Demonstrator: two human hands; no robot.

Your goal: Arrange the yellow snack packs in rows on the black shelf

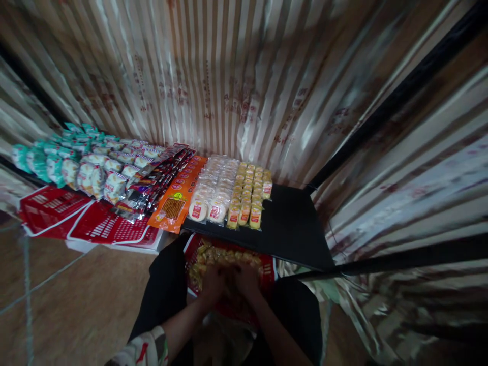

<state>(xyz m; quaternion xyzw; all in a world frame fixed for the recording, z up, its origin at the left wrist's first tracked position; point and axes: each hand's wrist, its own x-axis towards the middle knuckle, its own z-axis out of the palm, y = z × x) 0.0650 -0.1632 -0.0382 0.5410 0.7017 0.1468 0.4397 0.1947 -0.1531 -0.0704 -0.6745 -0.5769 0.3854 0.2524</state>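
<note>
Both hands reach down into a red basket [270,269] between my knees, which holds many small yellow-wrapped snacks [219,254]. My left hand [214,280] and my right hand [246,279] are close together over these packs. Dim light and blur hide the fingers, so I cannot make out their grip. Just beyond the basket, on a black shelf [293,223], similar yellow packs [246,198] stand in rows. Left of them lie rows of round white crackers in clear wrappers [208,203].
An orange snack bag [173,206], dark shiny packets [156,178], white packs [114,185] and teal packs [38,162] line the shelf leftward. Red baskets [114,223] sit below at left. Striped sheeting [229,76] hangs behind, with black poles [381,107] at the right.
</note>
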